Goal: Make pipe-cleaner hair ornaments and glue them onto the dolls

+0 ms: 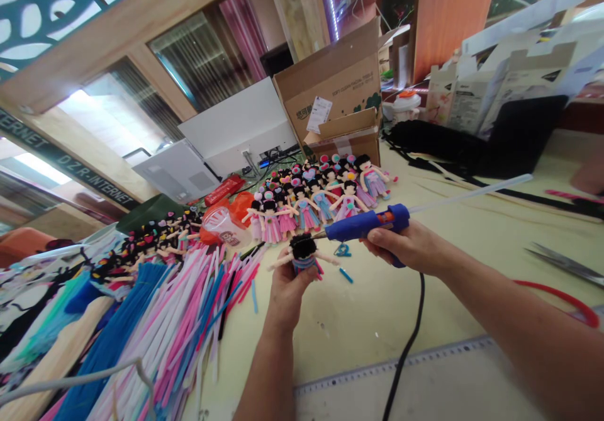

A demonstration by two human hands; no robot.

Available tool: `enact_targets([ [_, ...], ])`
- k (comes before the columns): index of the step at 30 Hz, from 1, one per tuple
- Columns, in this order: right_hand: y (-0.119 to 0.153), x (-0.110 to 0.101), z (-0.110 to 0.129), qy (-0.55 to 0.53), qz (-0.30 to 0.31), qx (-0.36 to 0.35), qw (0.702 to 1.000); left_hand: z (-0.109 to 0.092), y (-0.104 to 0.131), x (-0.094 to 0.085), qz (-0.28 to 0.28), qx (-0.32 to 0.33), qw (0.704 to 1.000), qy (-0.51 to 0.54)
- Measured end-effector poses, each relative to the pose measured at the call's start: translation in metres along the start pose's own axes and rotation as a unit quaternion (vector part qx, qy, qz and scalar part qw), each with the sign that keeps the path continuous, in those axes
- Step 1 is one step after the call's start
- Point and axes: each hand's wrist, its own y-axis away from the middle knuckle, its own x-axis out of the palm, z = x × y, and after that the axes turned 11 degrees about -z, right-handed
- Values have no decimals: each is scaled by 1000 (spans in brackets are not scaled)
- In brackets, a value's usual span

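In the head view, my left hand (289, 289) is closed round a small doll (304, 258) with black curly hair, pale arms and a blue and pink striped body. My right hand (410, 245) grips a blue glue gun (368, 223) by its handle. A long translucent glue stick (472, 193) juts from the back of the gun. The nozzle points left and sits at the doll's black hair; whether it touches, I cannot tell. Beyond my hands stand rows of similar dolls (309, 210) with pink and blue skirts.
Bundles of coloured pipe cleaners (174, 320) cover the left side. A cardboard box (330, 106) stands behind the dolls, near a clear plastic cup (224, 226). Scissors (566, 262) and a red strip (561, 292) lie at right. The gun's black cord (409, 352) runs toward me across a ruler (358, 374).
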Motion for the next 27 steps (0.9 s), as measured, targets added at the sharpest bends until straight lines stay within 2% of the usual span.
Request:
enact_targets([
  [5,0,-1,-1,-21,9,37,999,0,0,0,-1,-1,1000,3],
  [27,0,0,3,-25,7,49,998,1,-1,-2,4,-5,1000,8],
])
